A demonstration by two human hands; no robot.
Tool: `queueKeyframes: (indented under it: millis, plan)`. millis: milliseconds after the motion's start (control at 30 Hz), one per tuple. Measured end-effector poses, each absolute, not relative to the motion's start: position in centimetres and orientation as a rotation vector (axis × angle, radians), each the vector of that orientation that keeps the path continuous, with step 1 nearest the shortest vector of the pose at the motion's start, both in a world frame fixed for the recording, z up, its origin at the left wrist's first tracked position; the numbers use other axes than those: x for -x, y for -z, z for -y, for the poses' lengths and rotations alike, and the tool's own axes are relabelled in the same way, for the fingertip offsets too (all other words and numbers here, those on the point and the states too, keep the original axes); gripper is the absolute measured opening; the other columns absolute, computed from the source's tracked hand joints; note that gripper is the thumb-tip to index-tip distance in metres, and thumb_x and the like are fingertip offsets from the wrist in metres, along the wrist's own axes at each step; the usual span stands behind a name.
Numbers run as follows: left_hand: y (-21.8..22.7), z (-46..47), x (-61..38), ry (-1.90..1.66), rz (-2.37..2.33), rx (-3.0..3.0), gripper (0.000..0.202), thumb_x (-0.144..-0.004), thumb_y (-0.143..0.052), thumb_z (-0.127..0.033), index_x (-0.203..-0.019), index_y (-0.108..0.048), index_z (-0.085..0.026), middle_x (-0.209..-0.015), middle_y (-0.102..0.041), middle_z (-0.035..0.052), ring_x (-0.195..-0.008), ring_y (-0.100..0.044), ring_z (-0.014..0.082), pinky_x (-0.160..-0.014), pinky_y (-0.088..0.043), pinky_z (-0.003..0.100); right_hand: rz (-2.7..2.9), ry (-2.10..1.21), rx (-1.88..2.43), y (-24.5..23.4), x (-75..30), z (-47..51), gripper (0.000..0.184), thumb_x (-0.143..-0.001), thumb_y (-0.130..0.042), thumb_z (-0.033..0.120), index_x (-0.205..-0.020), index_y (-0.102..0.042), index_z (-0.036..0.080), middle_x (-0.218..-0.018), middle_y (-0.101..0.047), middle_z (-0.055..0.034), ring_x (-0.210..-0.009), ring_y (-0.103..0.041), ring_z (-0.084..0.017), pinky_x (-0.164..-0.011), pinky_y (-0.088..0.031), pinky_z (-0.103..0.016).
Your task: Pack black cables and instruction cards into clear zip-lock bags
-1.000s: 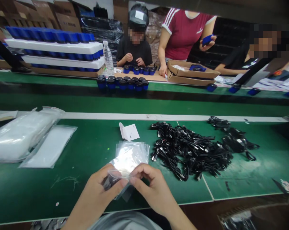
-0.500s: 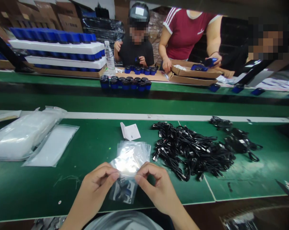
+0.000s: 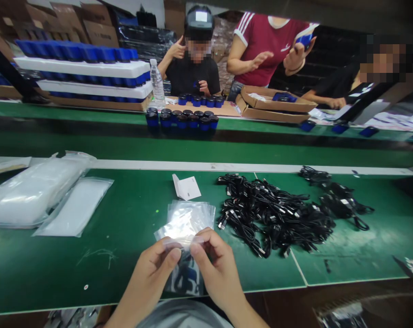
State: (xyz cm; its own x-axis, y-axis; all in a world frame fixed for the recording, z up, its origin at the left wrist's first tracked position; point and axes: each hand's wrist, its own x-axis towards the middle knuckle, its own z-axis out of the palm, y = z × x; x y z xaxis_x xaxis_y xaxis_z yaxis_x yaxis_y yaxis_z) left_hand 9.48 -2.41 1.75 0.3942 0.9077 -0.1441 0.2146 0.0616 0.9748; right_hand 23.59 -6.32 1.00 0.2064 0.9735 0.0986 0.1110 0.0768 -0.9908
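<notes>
Both my hands pinch the top edge of a small clear plastic bag [image 3: 187, 277] that hangs upright in front of me, a coiled black cable showing inside it. My left hand [image 3: 151, 278] grips the top at the left, my right hand [image 3: 216, 269] at the right, thumbs and forefingers nearly touching. Just beyond the hands lies a loose stack of empty clear bags [image 3: 189, 217] on the green table [image 3: 131, 214]. A heap of black cables [image 3: 275, 216] lies to the right of that stack.
A folded white card [image 3: 186, 187] lies behind the bags. Larger packs of plastic bags [image 3: 38, 189] sit at the left. Across a green conveyor [image 3: 227, 148], other people handle blue-and-black jars [image 3: 182, 119] and cardboard trays [image 3: 275, 102]. A water bottle [image 3: 157, 83] stands by stacked white trays [image 3: 80, 68].
My two hands have drawn closer together along the bag's top edge, and the bag now hangs lower and more upright. The people opposite have raised their arms.
</notes>
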Motion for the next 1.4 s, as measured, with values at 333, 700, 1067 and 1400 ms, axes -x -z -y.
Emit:
queueKeyframes:
  millis: [333, 700, 1067, 1400]
  plan:
    - [-0.1, 4.3, -10.9, -1.155, -1.297, -1.686, 0.024, -0.089, -0.041, -0.037, -0.078, -0.055, -0.021, -0.066, -0.067, -0.0007, -0.058, -0.062, 0.013, -0.056, -0.05, 0.019, 1.197, -0.832, 1.323, 0.1, -20.8, 7.1, 0.011, -0.086, -0.052, 0.028, -0.08, -0.056, 0.02, -0.062, -0.062, 0.0012, -0.052, -0.055, -0.012, -0.052, -0.043, -0.02]
    - [-1.2, 3.3, -10.2, -0.986, -1.225, -1.707, 0.022, -0.087, -0.048, -0.032, -0.078, -0.064, -0.02, -0.072, -0.066, -0.0006, -0.067, -0.061, 0.0135, -0.062, -0.047, 0.019, 1.114, -0.997, 1.31, -0.5, -22.4, 6.0, 0.025, -0.088, -0.047, 0.034, -0.07, -0.05, 0.018, -0.062, -0.044, 0.003, -0.056, -0.041, -0.011, -0.053, -0.034, -0.022]
    - [-4.1, 2.7, -9.2, -0.743, -1.142, -1.482, 0.026, -0.084, -0.051, -0.039, -0.069, -0.059, -0.02, -0.065, -0.053, -0.0025, -0.062, -0.05, 0.0132, -0.059, -0.041, 0.02, 1.198, -1.108, 1.274, -3.3, -24.0, 6.3, 0.026, -0.088, -0.048, 0.03, -0.065, -0.048, 0.018, -0.062, -0.042, 0.0033, -0.059, -0.04, -0.012, -0.056, -0.033, -0.023]
    - [-4.4, 2.7, -8.8, -0.692, -1.097, -1.577, 0.028, -0.083, -0.052, -0.036, -0.061, -0.057, -0.018, -0.06, -0.049, -0.0025, -0.057, -0.049, 0.0118, -0.053, -0.039, 0.02, 1.293, -1.014, 1.294, -3.8, -23.6, 6.6, 0.025, -0.085, -0.048, 0.023, -0.06, -0.046, 0.018, -0.059, -0.044, 0.0026, -0.059, -0.043, -0.012, -0.057, -0.034, -0.024]
